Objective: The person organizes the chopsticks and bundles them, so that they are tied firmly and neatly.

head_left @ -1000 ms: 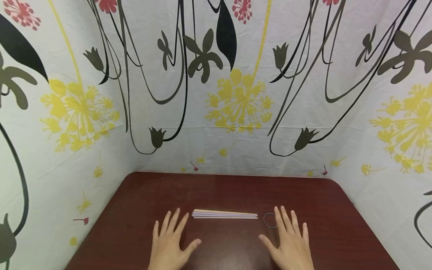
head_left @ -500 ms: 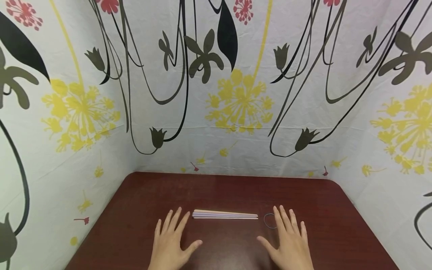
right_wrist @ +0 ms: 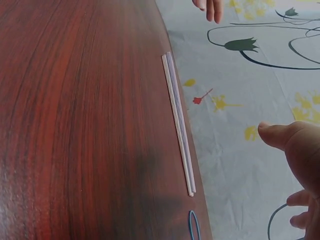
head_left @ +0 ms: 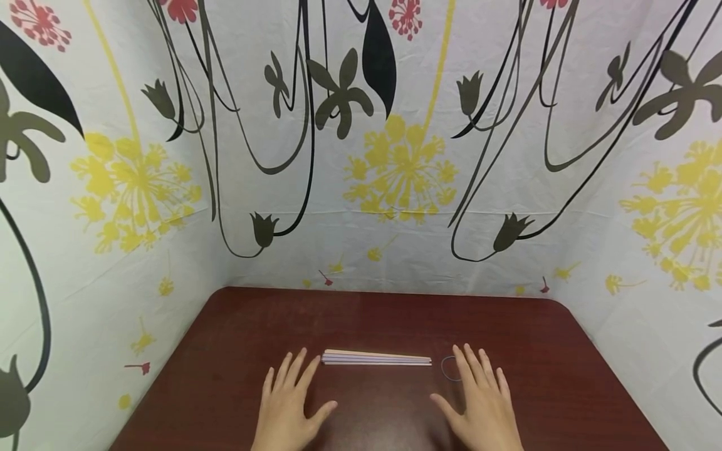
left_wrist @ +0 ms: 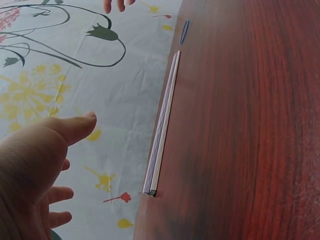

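Note:
Several long, thin, pale sticks (head_left: 376, 358) lie side by side across the table, with lavender and cream tones showing in the left wrist view. Just beyond their right end is a thin blue loop (head_left: 449, 369), like a rubber band. My left hand (head_left: 290, 404), fingers spread and straight, has its index fingertip close to the sticks' left end in the head view. My right hand (head_left: 482, 401) is spread the same way, its fingers overlapping the loop's right edge in that view. Neither hand holds anything.
The dark red-brown wooden table (head_left: 361, 319) has rounded far corners. A white cloth (head_left: 389, 263) printed with yellow, red and grey-green flowers hangs behind it and along both sides.
My left hand has shifted slightly right and my right hand slightly left, its fingers covering a bit more of the loop. The sticks and loop stay in place.

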The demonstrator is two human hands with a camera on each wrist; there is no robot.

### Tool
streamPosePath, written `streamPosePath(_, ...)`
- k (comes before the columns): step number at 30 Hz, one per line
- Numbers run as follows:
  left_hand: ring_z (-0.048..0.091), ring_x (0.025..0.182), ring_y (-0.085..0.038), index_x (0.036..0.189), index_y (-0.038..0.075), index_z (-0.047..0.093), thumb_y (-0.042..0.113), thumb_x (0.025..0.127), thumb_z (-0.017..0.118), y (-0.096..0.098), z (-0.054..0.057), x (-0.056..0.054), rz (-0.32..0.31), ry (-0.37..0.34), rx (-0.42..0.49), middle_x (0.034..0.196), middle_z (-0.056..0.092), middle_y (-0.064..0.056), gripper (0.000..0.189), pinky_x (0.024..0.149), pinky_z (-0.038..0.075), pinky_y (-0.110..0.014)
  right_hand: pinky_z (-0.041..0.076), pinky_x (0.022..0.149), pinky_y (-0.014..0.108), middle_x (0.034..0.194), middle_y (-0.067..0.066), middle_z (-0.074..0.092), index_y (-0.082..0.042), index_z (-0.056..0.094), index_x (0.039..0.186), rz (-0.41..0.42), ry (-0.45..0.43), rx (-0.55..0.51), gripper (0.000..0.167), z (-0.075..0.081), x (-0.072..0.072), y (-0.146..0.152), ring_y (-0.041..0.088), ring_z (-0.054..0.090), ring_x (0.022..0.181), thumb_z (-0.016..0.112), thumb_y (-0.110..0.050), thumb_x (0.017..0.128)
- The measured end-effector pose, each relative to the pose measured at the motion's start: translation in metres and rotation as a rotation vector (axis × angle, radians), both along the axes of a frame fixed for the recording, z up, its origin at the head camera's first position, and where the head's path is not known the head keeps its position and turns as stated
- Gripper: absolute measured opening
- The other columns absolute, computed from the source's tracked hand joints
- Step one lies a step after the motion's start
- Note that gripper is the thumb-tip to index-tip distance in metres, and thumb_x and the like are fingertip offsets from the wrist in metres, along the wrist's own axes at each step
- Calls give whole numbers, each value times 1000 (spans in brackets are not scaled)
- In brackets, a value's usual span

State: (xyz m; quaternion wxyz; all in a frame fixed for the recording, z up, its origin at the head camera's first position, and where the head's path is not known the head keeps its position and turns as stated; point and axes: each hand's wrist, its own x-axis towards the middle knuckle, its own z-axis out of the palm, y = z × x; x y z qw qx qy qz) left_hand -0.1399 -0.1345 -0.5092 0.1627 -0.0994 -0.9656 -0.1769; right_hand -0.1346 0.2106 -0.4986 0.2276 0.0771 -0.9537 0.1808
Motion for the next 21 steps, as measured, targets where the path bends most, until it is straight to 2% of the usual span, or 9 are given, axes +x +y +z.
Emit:
streamPosePath(9,39,141,-41,146,20,52,50,78,81,-3,-6,-6,-28,78,-8,154,45,-10,80,107,29,-69,12,119,58,152,18,47,-17,39,155,20,31,0,93,-1,-2,0,43,33,144,82,-48,79)
streamPosePath(14,39,141,-42,146,19,53,48,80,81,-4,-9,-10,-60,61,-10,154,44,-11,77,107,29,-69,16,118,58,151,18,48,-15,42,153,37,44,0,91,-2,-6,-2,43,35,143,83,-47,78)
streamPosePath(21,39,141,-41,146,17,53,46,84,78,-2,-13,-16,-79,14,3,153,46,-12,72,108,29,-69,27,107,66,147,20,51,-12,47,148,65,51,-8,88,-5,-16,-9,45,39,140,85,-44,76)
